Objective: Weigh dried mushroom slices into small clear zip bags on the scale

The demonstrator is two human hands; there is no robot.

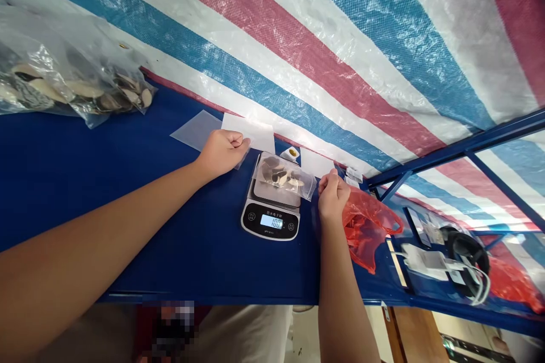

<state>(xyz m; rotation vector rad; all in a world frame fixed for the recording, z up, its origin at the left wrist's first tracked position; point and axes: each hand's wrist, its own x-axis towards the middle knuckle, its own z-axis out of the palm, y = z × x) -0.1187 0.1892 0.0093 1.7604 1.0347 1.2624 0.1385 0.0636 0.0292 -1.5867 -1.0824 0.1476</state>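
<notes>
Left hand [222,153]: you are pinching clear film [242,160], fist narrow | right hand [334,195]: you are pinching narrow beside the bag [281,177], clear of the scale [270,228], hold unclear

Between the two hands, a scale [270,224] stands on the table [170,227], with a small plastic bag [283,177] lying on top. The left hand [223,153] sits just before a paper sheet [247,131], with a clear sheet [196,130] beside it. Farther left lies a large plastic bag [72,74]. Just right of the right hand [334,195] lies a red bag [366,227].
</notes>
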